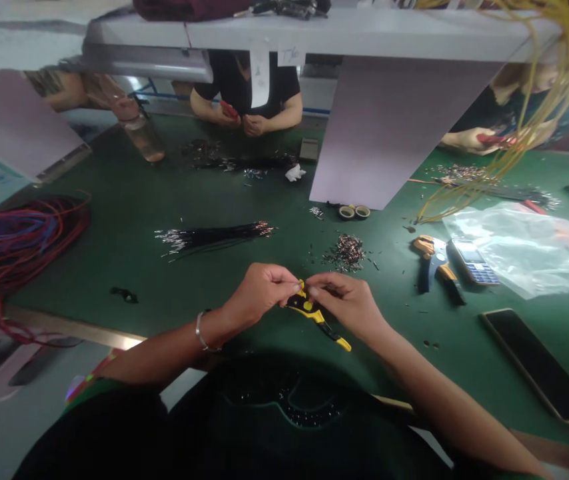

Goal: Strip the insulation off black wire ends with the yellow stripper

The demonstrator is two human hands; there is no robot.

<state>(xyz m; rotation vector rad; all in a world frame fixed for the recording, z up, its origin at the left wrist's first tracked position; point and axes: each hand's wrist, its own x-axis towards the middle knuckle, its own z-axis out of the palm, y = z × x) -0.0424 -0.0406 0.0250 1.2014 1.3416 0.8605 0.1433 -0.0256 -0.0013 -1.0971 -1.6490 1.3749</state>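
Observation:
Both hands meet at yellow-and-black pliers (308,307), whose handles point down to the right. My left hand (264,291), with a bracelet at its wrist, is closed, thumb and fingertips pinching the yellow part at the head of the pliers. Close by on the other side, my right hand (347,300) has its thumb and fingers pinched together; what they hold, if anything, is too small to make out. Just beyond the hands lies a heap of small metal terminals (348,252). Left of it rests a bundle of black wires (214,235) with silvery and coppery ends.
Orange-and-blue pliers (436,263), a keypad phone (474,261), a smartphone (539,363) and a clear plastic bag (544,247) lie to the right. Red and blue wire coils (24,233) sit left. A white panel (389,133) stands ahead; people work across the green table (189,293).

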